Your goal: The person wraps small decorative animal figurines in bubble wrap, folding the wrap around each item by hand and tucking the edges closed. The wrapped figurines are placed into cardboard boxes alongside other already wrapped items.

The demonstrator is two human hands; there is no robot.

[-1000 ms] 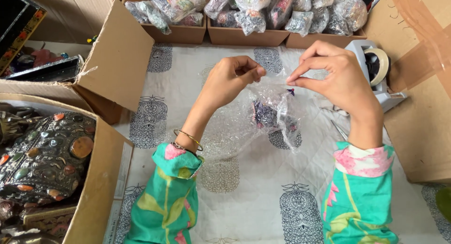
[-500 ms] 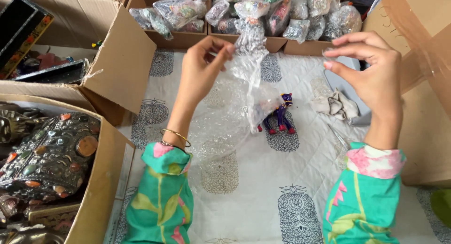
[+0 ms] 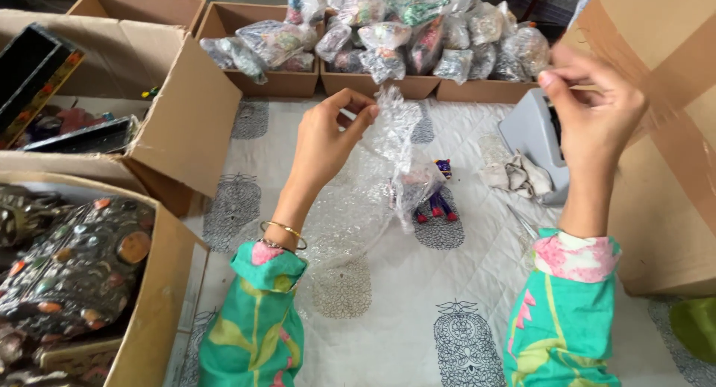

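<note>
My left hand (image 3: 328, 137) now pinches the bubble wrap (image 3: 373, 186) alone, lifted off the small blue figurine (image 3: 436, 197), while my right hand (image 3: 593, 111) has let go, fingers loosely pinched on nothing.

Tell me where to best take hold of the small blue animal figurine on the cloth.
Grip the small blue animal figurine across its body, coming from the right: it stands upright on thin red legs, and the clear bubble wrap sheet held by the left hand covers its left side.
</note>
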